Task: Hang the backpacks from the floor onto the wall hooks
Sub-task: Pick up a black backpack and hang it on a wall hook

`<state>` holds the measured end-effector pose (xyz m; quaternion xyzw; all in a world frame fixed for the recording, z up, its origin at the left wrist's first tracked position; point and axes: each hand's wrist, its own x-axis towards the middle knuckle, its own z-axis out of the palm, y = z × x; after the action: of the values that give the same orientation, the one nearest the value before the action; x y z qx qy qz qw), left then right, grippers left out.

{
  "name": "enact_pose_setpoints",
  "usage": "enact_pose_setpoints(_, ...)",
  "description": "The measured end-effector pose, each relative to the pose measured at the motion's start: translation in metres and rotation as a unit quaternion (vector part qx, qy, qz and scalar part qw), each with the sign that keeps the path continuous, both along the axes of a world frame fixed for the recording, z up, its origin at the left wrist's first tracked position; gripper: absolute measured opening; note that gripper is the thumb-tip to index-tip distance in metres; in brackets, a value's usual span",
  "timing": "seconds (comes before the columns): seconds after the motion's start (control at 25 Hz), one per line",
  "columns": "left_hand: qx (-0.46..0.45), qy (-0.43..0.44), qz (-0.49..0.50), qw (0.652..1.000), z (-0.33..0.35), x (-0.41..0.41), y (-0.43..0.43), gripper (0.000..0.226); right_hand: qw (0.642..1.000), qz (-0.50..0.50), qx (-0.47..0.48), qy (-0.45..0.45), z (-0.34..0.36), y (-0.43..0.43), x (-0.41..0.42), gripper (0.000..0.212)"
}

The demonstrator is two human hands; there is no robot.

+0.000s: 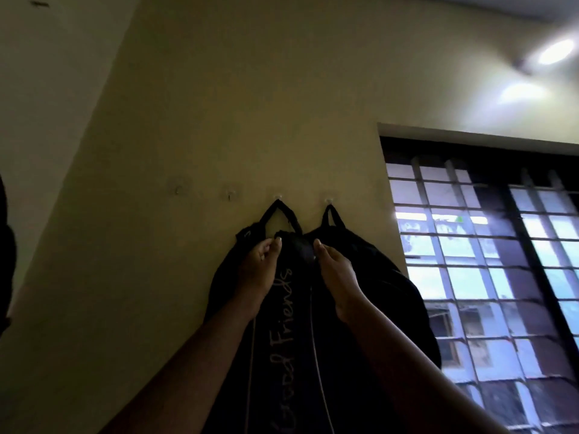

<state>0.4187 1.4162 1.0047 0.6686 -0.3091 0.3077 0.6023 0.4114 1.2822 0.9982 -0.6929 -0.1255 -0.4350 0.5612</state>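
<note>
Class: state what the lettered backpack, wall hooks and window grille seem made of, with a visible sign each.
Lettered backpack: matte black fabric, probably; it sags. Wall hooks: likely clear plastic; wall shows through. Window grille: perhaps painted metal; thin straight bars.

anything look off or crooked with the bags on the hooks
Nothing damaged or fallen. The lettered backpack and the plain backpack hang by their loops on adjacent hooks, so they crowd and overlap. The two empty hooks sit further left. The left hand and right hand grip the lettered backpack's top.
</note>
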Motion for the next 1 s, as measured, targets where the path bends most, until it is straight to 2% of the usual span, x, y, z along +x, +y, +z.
enact_pose_setpoints(0.08, -0.004, 0.023, -0.049, 0.999, -0.029, -0.024, -0.003, 0.053, 0.999, 0.021, 0.023, 0.022, -0.030, -0.006, -0.025, 0.052)
enact_pose_setpoints(0.2, -0.006, 0.075, -0.110, 0.991, -0.083, -0.076, -0.007, 0.052, 0.996, -0.005, 0.083, 0.042, -0.083, -0.013, -0.080, 0.030)
enact_pose_setpoints(0.24, -0.007, 0.093, -0.127, 0.987, -0.105, -0.092, -0.010, 0.052, 0.994, -0.018, 0.090, 0.052, -0.100, -0.016, -0.098, 0.032)
enact_pose_setpoints(0.36, -0.015, 0.161, -0.167, 0.973, -0.159, -0.137, -0.011, 0.054, 0.987, -0.063, 0.116, 0.088, -0.146, -0.012, -0.166, 0.059)
enact_pose_setpoints(0.48, -0.019, 0.211, -0.216, 0.953, -0.212, -0.190, -0.009, 0.052, 0.974, -0.085, 0.181, 0.105, -0.199, -0.001, -0.251, 0.041)
enact_pose_setpoints(0.64, -0.002, 0.278, -0.253, 0.927, -0.273, -0.263, -0.013, 0.050, 0.955, -0.130, 0.214, 0.160, -0.266, 0.009, -0.352, 0.045)
enact_pose_setpoints(0.76, 0.049, 0.308, -0.307, 0.899, -0.316, -0.333, -0.030, 0.049, 0.932, -0.178, 0.253, 0.187, -0.318, 0.002, -0.427, 0.036)
enact_pose_setpoints(0.88, 0.074, 0.335, -0.371, 0.863, -0.349, -0.398, -0.059, 0.045, 0.891, -0.261, 0.314, 0.201, -0.362, -0.013, -0.503, 0.046)
enact_pose_setpoints(1.0, 0.113, 0.341, -0.401, 0.843, -0.384, -0.451, -0.101, 0.044, 0.863, -0.299, 0.349, 0.211, -0.392, -0.030, -0.576, 0.050)
